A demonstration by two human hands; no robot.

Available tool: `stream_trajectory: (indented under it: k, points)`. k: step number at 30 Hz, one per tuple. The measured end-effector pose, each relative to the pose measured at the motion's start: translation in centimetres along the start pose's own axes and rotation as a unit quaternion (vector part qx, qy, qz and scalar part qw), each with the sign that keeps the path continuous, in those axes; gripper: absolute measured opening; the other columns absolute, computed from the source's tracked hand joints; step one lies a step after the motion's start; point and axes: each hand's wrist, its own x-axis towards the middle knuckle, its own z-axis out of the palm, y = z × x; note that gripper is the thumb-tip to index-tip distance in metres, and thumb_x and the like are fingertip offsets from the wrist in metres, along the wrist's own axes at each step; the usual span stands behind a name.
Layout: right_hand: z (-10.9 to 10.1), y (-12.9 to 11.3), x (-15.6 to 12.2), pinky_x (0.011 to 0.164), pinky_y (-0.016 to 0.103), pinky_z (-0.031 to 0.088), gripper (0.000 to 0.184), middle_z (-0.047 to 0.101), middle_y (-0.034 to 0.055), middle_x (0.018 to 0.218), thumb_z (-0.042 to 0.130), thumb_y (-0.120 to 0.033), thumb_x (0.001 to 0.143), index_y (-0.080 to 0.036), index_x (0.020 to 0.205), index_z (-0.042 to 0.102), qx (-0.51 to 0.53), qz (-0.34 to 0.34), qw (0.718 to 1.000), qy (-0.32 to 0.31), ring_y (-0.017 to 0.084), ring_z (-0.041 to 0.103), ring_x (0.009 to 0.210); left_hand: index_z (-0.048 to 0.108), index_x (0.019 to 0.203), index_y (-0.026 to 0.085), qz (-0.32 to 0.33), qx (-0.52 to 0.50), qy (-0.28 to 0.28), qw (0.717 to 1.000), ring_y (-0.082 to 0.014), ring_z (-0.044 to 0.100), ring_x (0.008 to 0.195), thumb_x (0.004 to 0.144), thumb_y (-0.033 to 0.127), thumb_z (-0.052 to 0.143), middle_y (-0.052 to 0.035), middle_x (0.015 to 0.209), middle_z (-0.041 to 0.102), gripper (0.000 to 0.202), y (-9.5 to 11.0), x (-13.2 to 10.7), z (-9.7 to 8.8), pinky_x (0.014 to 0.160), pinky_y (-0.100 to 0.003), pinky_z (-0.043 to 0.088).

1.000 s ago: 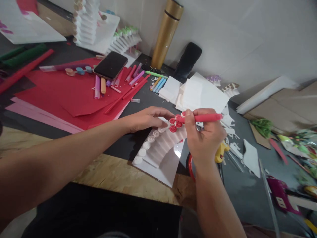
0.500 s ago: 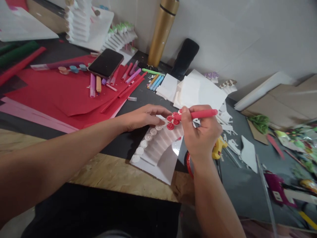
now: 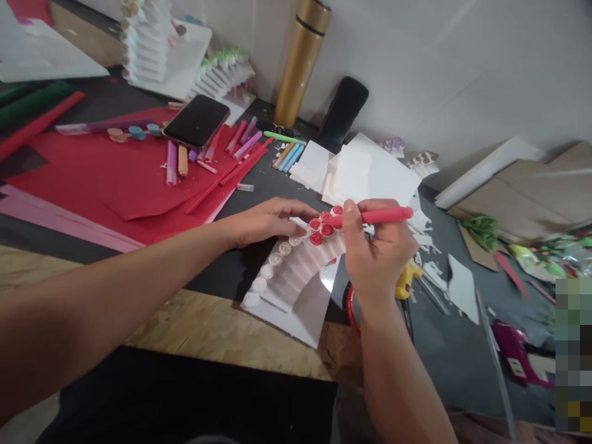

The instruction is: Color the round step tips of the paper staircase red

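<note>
A white curved, stair-like craft model (image 3: pixel 303 265) stands on a white board (image 3: pixel 300 324) at the table's near edge. Round white discs (image 3: pixel 267 271) line its outer side, and several at the far end are red (image 3: pixel 316 238). My left hand (image 3: pixel 271 222) grips the model's far left side between thumb and fingers; some fingertips are hidden. In my right hand (image 3: pixel 382 246) is a red marker (image 3: pixel 386 215), held like a pen and lying nearly level. Its tip is at the red discs; whether it touches one I cannot tell.
Red paper sheets (image 3: pixel 92 172) lie on the left beneath a phone (image 3: pixel 197 121) and loose markers. White sheets (image 3: pixel 365 163), a gold bottle (image 3: pixel 300 68) and a black case (image 3: pixel 345 111) are behind. To the right are paper scraps (image 3: pixel 462 287) and a yellow glue gun (image 3: pixel 407 280).
My right hand and the marker have shifted slightly right, and a red disc at the far end shows more fully. My left hand keeps its grip on the model.
</note>
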Motion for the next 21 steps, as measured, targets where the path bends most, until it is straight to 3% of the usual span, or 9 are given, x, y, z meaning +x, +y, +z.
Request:
stream_trajectory:
  k: [10,15,21]
  points:
    - [0.13,-0.03,-0.23,0.069,0.028,0.047,0.013,0.065,-0.0021,0.073,0.062,-0.03,0.089,-0.02,0.08,0.061,0.015,0.013,1.0,-0.013,0.01,0.06,0.07,0.066,0.123,0.018,-0.003,-0.014,0.005,1.0,-0.0212,0.062,0.108,0.08,0.022,0.062,-0.0053,0.12,0.07,0.043,0.08,0.01,0.05,0.089,-0.03,0.044]
    - [-0.03,-0.15,-0.22,0.066,0.028,0.046,0.014,0.062,-0.003,0.07,0.062,-0.03,0.09,-0.021,0.078,0.06,0.01,0.007,1.0,-0.01,0.009,0.055,0.065,0.066,0.122,0.019,-0.003,-0.016,0.006,1.0,-0.0222,0.063,0.108,0.079,0.023,0.063,-0.0048,0.119,0.07,0.043,0.06,0.0,0.11,0.088,-0.032,0.046]
    - [-0.19,-0.67,0.11,0.059,0.03,0.042,0.008,0.058,-0.0026,0.069,0.061,-0.026,0.088,-0.022,0.081,0.062,0.044,0.01,0.997,0.065,0.01,0.051,0.059,0.064,0.126,0.018,-0.012,-0.018,0.012,1.0,-0.0231,0.063,0.11,0.078,0.026,0.066,-0.0068,0.123,0.069,0.048,-0.13,0.06,0.07,0.089,-0.033,0.047]
